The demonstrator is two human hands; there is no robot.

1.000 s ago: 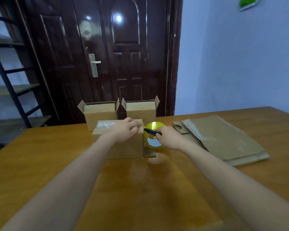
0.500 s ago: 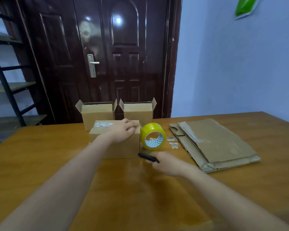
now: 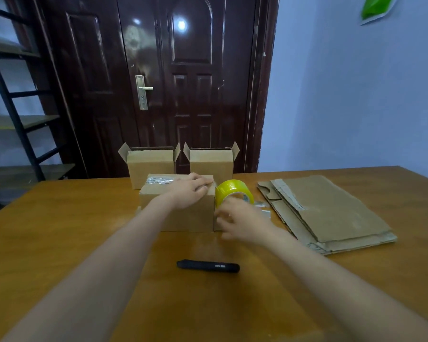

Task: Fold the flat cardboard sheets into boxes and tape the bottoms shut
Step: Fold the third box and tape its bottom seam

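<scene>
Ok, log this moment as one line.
left hand pressing on taped box | right hand reaching, blurred, by tape roll | cutter on table

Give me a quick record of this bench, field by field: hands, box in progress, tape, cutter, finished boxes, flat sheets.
left hand: rests on top of the near box
right hand: blurred, by the tape roll, grip unclear
near box: taped seam facing up
tape roll: yellow, right of that box
cutter: black, lying free on the table
open boxes: two, behind
flat sheets: stacked at right
</scene>
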